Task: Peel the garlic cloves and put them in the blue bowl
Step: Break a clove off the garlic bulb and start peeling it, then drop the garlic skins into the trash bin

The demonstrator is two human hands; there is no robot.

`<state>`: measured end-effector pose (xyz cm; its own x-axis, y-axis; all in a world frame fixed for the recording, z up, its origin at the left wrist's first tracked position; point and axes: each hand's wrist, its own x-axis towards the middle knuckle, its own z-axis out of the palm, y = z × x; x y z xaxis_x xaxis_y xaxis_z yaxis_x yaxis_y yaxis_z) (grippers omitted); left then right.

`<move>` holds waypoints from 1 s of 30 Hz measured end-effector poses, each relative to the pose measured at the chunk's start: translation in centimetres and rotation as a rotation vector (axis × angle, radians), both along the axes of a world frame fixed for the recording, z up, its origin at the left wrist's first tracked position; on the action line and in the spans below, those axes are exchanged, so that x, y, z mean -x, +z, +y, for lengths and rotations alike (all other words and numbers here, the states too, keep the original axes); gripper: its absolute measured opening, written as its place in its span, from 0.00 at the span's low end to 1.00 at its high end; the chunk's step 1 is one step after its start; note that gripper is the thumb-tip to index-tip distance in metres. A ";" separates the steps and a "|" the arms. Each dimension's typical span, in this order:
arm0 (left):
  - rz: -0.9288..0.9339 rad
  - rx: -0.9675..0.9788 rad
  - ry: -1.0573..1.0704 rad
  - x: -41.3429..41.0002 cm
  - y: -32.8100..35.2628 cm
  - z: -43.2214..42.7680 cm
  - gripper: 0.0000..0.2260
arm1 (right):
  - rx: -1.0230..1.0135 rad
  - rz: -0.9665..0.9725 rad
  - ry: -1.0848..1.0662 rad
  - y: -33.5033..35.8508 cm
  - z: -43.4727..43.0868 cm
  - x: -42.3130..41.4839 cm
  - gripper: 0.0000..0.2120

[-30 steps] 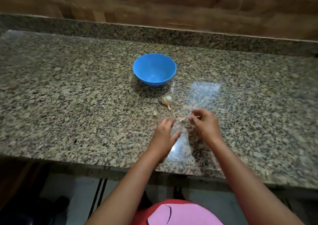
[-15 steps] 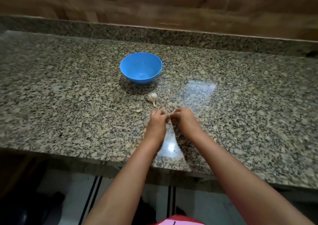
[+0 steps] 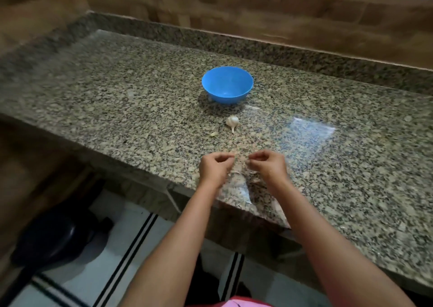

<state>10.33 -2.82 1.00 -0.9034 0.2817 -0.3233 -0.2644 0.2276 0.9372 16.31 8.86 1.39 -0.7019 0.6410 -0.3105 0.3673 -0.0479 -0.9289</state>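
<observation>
The blue bowl (image 3: 227,86) stands on the granite counter (image 3: 117,100), and I see nothing inside it. A white garlic bulb (image 3: 232,121) lies just in front of the bowl, with one loose clove (image 3: 213,134) to its left. Both my hands hover near the counter's front edge, a small gap between them. My right hand (image 3: 267,166) has its fingers curled, pinching a small garlic clove at the fingertips. My left hand (image 3: 215,168) has its thumb and fingers pinched together, apparently on a bit of garlic skin. Both pieces are blurred and mostly hidden.
A raised granite ledge (image 3: 281,55) and a brown tiled wall run behind the counter. The counter's left end drops off near my left arm. A dark round object (image 3: 54,236) sits on the tiled floor below.
My hands, pinched together half a second ago, have pulled slightly apart. The view has shifted, so the bowl and bulb sit further right and higher.
</observation>
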 end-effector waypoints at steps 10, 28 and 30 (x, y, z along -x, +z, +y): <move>-0.200 -0.626 0.667 4.6 0.9 -17.3 0.07 | 0.330 0.079 0.449 2.2 -16.3 10.9 0.08; -0.387 -0.485 1.209 22.3 -10.3 -54.1 0.11 | 0.407 -0.255 0.733 -10.9 -56.0 33.6 0.12; -0.430 -0.463 1.245 24.3 -12.8 -55.8 0.10 | 0.390 -0.296 0.742 -13.6 -57.8 36.0 0.12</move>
<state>-13.99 -58.66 -11.85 -0.4910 -0.4668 -0.7355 -0.3444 -0.6715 0.6561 -19.73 -48.97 -12.18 -0.7511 -0.1364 -0.6460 0.6515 0.0051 -0.7586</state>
